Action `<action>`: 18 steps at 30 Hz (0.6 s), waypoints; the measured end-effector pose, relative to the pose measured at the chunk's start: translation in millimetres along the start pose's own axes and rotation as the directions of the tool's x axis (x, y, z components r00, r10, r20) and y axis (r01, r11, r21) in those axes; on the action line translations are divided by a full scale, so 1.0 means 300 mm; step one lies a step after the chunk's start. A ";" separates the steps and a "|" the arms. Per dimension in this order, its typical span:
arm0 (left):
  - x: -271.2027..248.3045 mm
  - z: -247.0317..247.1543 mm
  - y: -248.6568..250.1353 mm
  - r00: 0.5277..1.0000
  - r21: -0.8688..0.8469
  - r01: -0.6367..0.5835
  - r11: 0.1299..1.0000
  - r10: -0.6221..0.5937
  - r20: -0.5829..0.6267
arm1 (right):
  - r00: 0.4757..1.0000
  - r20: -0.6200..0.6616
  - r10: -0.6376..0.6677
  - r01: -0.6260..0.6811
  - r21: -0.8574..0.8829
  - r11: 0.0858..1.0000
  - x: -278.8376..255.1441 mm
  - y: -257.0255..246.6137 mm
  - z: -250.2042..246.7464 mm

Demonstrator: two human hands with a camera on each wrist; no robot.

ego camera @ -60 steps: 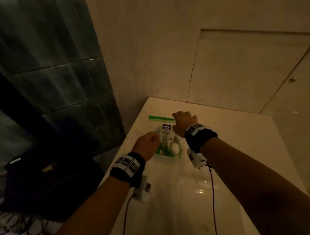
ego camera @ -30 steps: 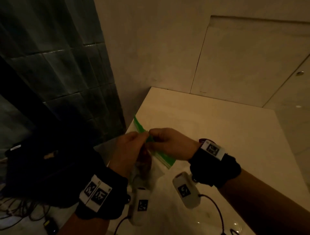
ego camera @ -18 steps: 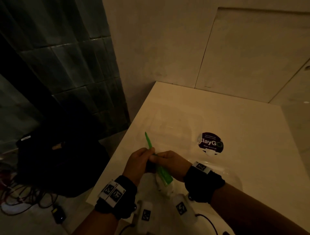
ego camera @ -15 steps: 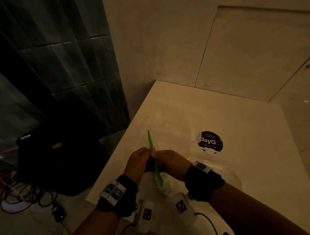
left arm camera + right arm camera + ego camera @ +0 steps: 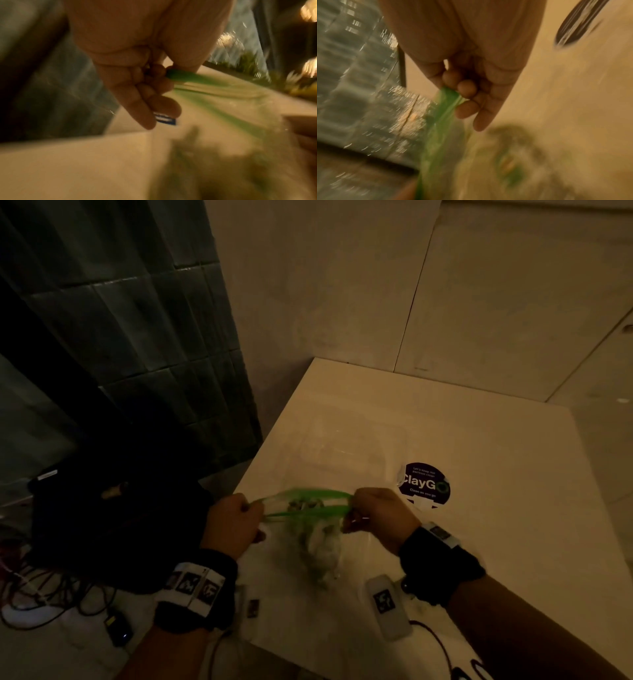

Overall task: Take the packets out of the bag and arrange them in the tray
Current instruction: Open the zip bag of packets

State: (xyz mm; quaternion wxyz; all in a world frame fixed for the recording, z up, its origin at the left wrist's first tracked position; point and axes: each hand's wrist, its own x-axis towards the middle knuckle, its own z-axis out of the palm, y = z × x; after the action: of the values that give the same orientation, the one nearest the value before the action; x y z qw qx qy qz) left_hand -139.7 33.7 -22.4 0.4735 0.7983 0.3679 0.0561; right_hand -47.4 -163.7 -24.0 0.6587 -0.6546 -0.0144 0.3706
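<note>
Pinching the bag [image 5: 301, 510] by its green strip, our left hand [image 5: 233, 523] and right hand [image 5: 376, 517] pull it wide. Packets [image 5: 322, 546] sit inside. On the counter [image 5: 496, 542], a sticker [image 5: 424, 483] says "ClayGo".

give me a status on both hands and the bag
Left hand and right hand each pinch the green zip strip. Bag mouth pulled open, packets inside. Nothing blocking.
</note>
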 end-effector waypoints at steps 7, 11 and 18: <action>-0.043 0.020 -0.002 0.988 0.053 -0.105 0.993 0.098 0.120 | 0.998 0.026 0.065 -0.048 -0.410 0.911 -0.001 -0.012 0.031; -0.040 0.056 0.011 0.984 -0.079 -0.083 0.993 0.094 0.153 | 0.997 -0.038 -0.066 0.048 -0.348 0.936 0.021 -0.042 0.089; -0.035 0.057 0.007 0.992 -0.374 0.102 0.922 -0.068 0.103 | 0.990 0.037 0.133 -0.138 0.202 0.970 0.018 -0.087 0.091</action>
State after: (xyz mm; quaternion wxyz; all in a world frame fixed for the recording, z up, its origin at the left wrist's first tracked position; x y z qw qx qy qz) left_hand -138.9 14.1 -27.3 0.6362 0.6769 0.3635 0.0702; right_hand -45.1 -134.2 0.2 0.6954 -0.5788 0.0608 0.4216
